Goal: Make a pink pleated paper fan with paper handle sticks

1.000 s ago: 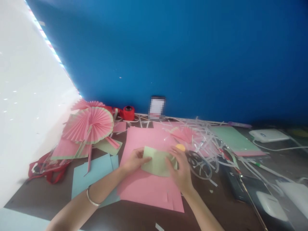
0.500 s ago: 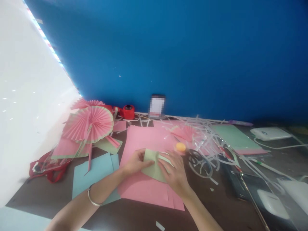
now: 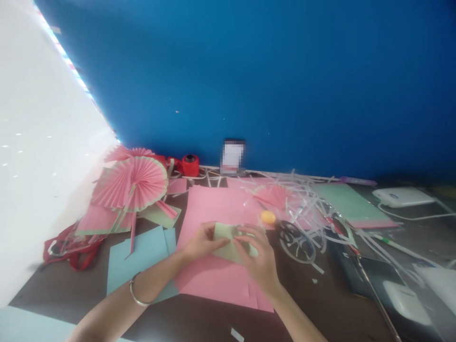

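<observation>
Between my two hands is a small pale green sheet of paper (image 3: 224, 232), held over the large pink sheets (image 3: 210, 202). My left hand (image 3: 204, 241) grips its left edge, thumb lying on top and the other fingers curled behind. On the right side my right hand (image 3: 257, 251) pinches the green paper, fingers bent over its surface. Part of the sheet is hidden behind the right fingers. Light blue sheets (image 3: 142, 251) lie to the left of the pink ones.
A pink and green pleated paper fan (image 3: 133, 183) stands at the left. A red tape roll (image 3: 190, 165) sits by the blue wall. Right of the pink sheets are a yellow round object (image 3: 268, 217), a tape ring (image 3: 297, 242), tangled white paper strips (image 3: 306, 199) and a dark phone (image 3: 377, 273).
The right fingers have drawn in and curled more over the green paper. The sheet's lower edge sits slightly higher. My left hand stays nearly still.
</observation>
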{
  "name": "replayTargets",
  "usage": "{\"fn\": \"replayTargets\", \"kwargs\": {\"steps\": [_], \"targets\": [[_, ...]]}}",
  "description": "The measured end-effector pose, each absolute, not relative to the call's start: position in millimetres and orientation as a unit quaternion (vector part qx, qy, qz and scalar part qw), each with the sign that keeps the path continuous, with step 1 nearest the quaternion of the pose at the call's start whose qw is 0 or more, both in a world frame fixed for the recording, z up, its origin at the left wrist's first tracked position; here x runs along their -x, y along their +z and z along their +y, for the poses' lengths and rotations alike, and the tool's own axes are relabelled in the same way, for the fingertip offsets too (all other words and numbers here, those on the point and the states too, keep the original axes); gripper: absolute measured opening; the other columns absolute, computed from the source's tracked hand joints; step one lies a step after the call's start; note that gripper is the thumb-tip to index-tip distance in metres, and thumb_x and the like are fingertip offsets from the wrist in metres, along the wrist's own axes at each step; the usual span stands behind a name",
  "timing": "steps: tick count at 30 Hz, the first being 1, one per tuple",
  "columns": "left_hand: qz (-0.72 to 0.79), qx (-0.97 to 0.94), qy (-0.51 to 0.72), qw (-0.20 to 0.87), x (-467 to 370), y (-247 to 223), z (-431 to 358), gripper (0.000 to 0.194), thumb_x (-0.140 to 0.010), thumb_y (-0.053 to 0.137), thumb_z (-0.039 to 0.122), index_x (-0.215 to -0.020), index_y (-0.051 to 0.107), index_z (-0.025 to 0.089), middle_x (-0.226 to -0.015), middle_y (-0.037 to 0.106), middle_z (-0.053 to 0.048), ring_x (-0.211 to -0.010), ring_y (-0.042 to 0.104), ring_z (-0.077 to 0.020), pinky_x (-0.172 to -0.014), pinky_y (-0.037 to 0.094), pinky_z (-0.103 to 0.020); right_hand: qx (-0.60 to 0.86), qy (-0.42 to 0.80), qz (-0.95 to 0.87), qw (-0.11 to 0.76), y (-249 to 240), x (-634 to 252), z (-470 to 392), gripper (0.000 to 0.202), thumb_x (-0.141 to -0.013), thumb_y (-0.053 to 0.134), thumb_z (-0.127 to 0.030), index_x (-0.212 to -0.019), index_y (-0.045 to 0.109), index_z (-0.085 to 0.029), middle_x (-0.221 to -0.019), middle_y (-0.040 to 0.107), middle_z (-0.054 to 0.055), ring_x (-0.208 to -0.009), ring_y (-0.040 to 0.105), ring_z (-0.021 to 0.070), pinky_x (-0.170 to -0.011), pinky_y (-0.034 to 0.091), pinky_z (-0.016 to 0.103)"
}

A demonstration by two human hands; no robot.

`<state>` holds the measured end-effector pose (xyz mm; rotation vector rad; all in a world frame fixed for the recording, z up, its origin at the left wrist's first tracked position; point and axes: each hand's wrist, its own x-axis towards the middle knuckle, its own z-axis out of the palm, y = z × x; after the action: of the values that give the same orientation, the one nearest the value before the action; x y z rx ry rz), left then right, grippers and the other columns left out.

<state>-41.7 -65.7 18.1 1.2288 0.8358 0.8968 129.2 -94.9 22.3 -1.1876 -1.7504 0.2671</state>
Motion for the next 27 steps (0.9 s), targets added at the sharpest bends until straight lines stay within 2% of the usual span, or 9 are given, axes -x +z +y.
{"fn": "replayTargets", "kwargs": {"steps": [6, 11, 16, 22, 27], "targets": [[0.352, -0.539, 0.383, 0.662, 42, 24, -66, 0.032, -0.074, 0.065, 0.034, -0.094, 0.062, 0.01, -0.085, 0.062, -0.008, -0.076, 0.057, -0.0173, -0.064, 0.043, -0.026, 0.506, 0.147, -0.706, 0.474, 24, -129, -96, 0.004, -0.076, 0.062, -0.023, -0.072, 0.061, -0.023, -0.092, 0.062, 0.005, -0.092, 0.057, 0.0212, -0.081, 0.046, 0.04], [0.357, -0.531, 0.384, 0.665, 42, 24, -67, 0.03, -0.071, 0.067, 0.035, -0.085, 0.061, 0.009, -0.077, 0.06, -0.005, -0.07, 0.055, -0.0143, -0.063, 0.042, -0.024, 0.509, 0.141, -0.701, 0.479, 27, -128, -98, 0.001, -0.076, 0.061, -0.022, -0.077, 0.06, -0.023, -0.093, 0.061, 0.006, -0.093, 0.056, 0.0214, -0.082, 0.045, 0.04], [0.338, -0.539, 0.378, 0.672, 41, 22, -70, 0.033, -0.068, 0.069, 0.037, -0.085, 0.062, 0.01, -0.076, 0.06, -0.005, -0.069, 0.055, -0.0138, -0.064, 0.043, -0.025, 0.496, 0.132, -0.697, 0.501, 27, -126, -99, 0.002, -0.077, 0.061, -0.021, -0.078, 0.062, -0.022, -0.09, 0.06, 0.006, -0.091, 0.056, 0.0212, -0.08, 0.046, 0.039], [0.358, -0.542, 0.362, 0.668, 41, 37, -75, 0.032, -0.077, 0.058, 0.044, -0.083, 0.064, 0.013, -0.079, 0.062, -0.005, -0.073, 0.056, -0.0151, -0.07, 0.043, -0.025, 0.489, 0.106, -0.705, 0.502, 30, -124, -99, 0.005, -0.078, 0.06, -0.019, -0.074, 0.061, -0.022, -0.086, 0.061, 0.005, -0.088, 0.057, 0.0207, -0.078, 0.047, 0.04], [0.389, -0.578, 0.361, 0.62, 40, 41, -75, 0.031, -0.081, 0.053, 0.042, -0.077, 0.065, 0.013, -0.077, 0.063, -0.004, -0.072, 0.055, -0.0145, -0.069, 0.044, -0.024, 0.475, 0.087, -0.73, 0.484, 27, -125, -98, 0.005, -0.079, 0.059, -0.018, -0.078, 0.06, -0.022, -0.087, 0.061, 0.005, -0.088, 0.057, 0.0206, -0.077, 0.047, 0.04]]}}
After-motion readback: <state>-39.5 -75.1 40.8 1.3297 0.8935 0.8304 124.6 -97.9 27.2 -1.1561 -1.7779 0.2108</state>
